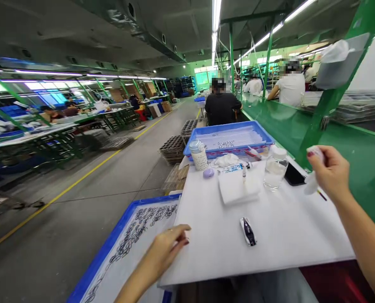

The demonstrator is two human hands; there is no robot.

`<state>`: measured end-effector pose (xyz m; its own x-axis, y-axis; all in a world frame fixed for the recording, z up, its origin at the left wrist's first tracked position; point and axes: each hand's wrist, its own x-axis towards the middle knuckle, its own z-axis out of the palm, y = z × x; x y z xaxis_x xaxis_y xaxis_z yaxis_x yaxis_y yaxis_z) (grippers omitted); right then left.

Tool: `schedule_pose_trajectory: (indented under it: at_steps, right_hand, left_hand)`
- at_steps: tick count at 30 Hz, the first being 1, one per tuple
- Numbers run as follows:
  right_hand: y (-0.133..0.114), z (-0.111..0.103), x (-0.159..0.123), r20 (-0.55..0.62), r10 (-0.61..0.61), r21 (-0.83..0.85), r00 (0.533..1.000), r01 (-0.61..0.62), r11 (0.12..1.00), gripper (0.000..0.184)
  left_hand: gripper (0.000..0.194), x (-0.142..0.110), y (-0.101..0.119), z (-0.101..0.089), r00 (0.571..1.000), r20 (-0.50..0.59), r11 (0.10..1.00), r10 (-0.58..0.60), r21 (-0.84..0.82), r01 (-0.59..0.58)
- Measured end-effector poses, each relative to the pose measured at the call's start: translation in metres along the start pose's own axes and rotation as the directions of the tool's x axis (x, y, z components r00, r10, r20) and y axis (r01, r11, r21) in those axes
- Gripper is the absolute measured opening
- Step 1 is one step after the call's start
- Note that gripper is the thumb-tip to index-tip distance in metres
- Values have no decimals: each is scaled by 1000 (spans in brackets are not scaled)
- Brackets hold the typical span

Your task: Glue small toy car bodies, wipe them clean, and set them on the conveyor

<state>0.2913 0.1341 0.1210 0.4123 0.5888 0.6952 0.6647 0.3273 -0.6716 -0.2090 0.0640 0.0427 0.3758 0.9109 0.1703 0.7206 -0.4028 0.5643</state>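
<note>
My left hand rests at the left edge of the white work board, fingers curled together in a pinch over the blue tray of several small dark rings. What it pinches is too small to make out. My right hand is raised above the board's right edge, closed on a white cloth or wipe and a thin stick. A small dark and white part lies on the board between the hands.
On the board's far side stand a clear bottle, a folded white cloth, a black phone, a white mug and a second blue tray. A green conveyor runs along the right. Other people sit ahead.
</note>
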Motion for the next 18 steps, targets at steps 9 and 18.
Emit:
schedule_pose_trajectory:
  at_steps: [9,18]
  right_hand:
    - [6,60,16,340,-378,-82,861,427,901,39]
    - [13,65,27,302,-148,-210,942,217,953,43]
  left_hand:
    - [27,21,43,49,979,137,989,149,-16,-148]
    - [19,15,50,50,996,85,991,26,127,-37]
